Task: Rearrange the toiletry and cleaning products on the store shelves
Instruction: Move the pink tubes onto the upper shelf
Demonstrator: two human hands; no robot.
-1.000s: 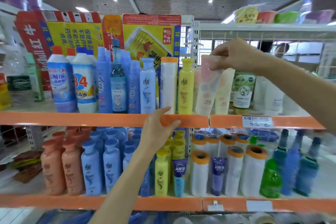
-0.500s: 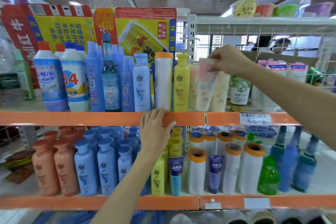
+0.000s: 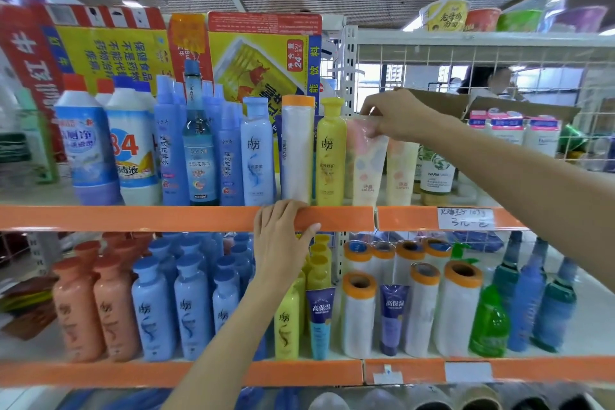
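Observation:
My right hand [image 3: 397,115] pinches the top of a pale tube with pink and blue spots [image 3: 366,165], which stands on the upper shelf between a yellow bottle [image 3: 329,153] and a second cream tube [image 3: 401,173]. My left hand [image 3: 283,240] grips the orange front edge of the upper shelf [image 3: 133,218], fingers over the top and thumb below. To the left of the yellow bottle stand a white roll with an orange cap [image 3: 296,150], a light blue bottle [image 3: 257,153] and several blue spray bottles.
The lower shelf [image 3: 100,373] holds orange, blue and yellow bottles, two purple tubes [image 3: 392,318], white rolls with orange rings [image 3: 357,316] and green and blue spray bottles. Cardboard boxes [image 3: 109,50] stand behind the upper row. A wire grid [image 3: 482,56] backs the right section; a person stands beyond it.
My right hand has lowered the spotted tube until it stands upright on the shelf beside the yellow bottle. My left hand has curled more firmly over the shelf edge.

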